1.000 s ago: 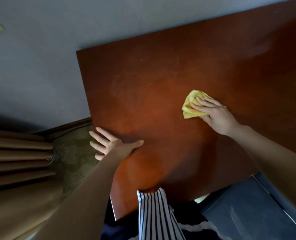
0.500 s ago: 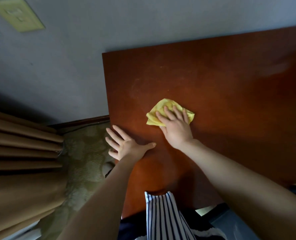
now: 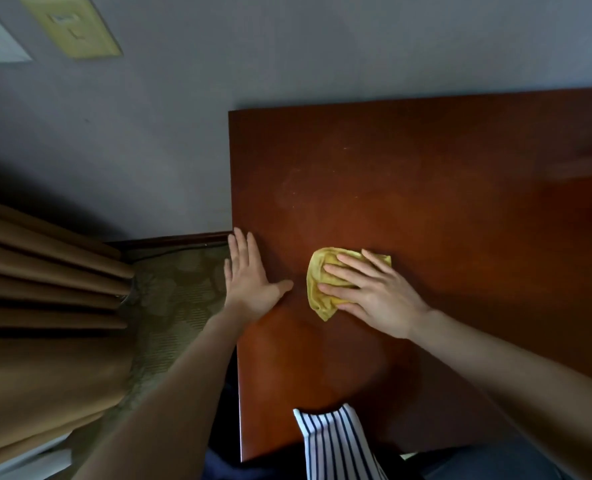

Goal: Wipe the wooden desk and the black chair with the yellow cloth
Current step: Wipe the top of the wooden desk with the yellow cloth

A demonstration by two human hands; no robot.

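Note:
The reddish-brown wooden desk (image 3: pixel 426 188) fills the right half of the view. On it lies the crumpled yellow cloth (image 3: pixel 317 282), near the desk's left edge. My right hand (image 3: pixel 374 292) presses flat on the cloth with straight, spread fingers and covers its right part. My left hand (image 3: pixel 249 275) rests flat on the desk's left edge, fingers straight and pointing away from me, thumb stretched toward the cloth. A small gap separates the two hands. The black chair is not clearly in view.
A grey wall (image 3: pixel 287 46) runs behind the desk, with a yellowish switch plate (image 3: pixel 71 27) at the upper left. Tan curtains (image 3: pixel 38 306) hang at the left over patterned carpet (image 3: pixel 173 299). A striped garment (image 3: pixel 336 441) overlaps the desk's near edge.
My right hand has slid the yellow cloth leftward and toward me across the desk. My left hand has stayed on the desk's left edge. The view has shifted left.

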